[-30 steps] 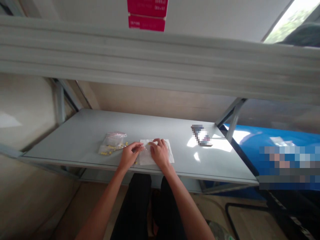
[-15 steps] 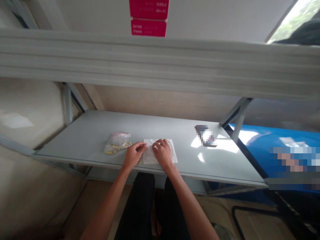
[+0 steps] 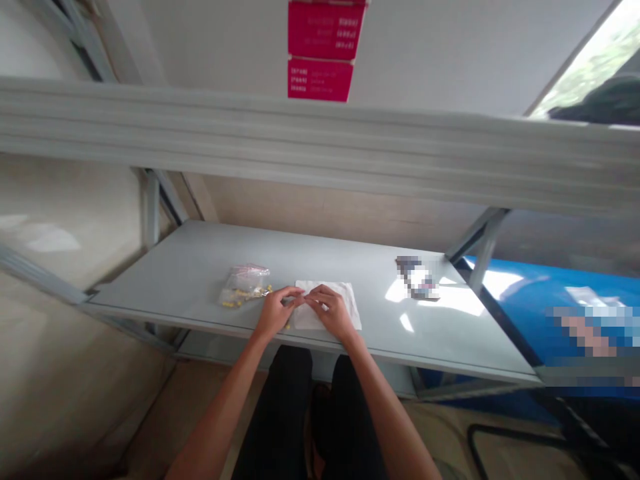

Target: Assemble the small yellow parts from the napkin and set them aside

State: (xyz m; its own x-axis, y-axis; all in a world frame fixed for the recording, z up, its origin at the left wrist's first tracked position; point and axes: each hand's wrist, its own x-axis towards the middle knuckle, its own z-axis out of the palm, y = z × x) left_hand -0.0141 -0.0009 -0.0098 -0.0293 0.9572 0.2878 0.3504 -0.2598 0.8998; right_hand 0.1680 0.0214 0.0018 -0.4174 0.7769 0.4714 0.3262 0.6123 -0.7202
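A white cloth or paper sheet (image 3: 353, 313) lies flat near the table's front edge. Over its left part my left hand (image 3: 277, 312) and my right hand (image 3: 331, 310) meet, fingertips pinched together. Whatever they hold between them is too small to name. Just left of my left hand rests a clear zip bag (image 3: 245, 283) with small yellow pieces (image 3: 233, 304) in and around it. One more yellow piece (image 3: 287, 326) sits beside the sheet's left edge, below my left hand.
The grey table (image 3: 180, 267) stands under a ribbed metal beam (image 3: 320, 147). A blurred-out object (image 3: 420, 280) lies at the table's right. Red boxes (image 3: 323, 50) rest above the beam. A blue surface (image 3: 530, 283) adjoins on the right.
My right hand has lifted from the sheet and moved left, so its fingertips now meet those of my left hand. The camera view has shifted slightly.
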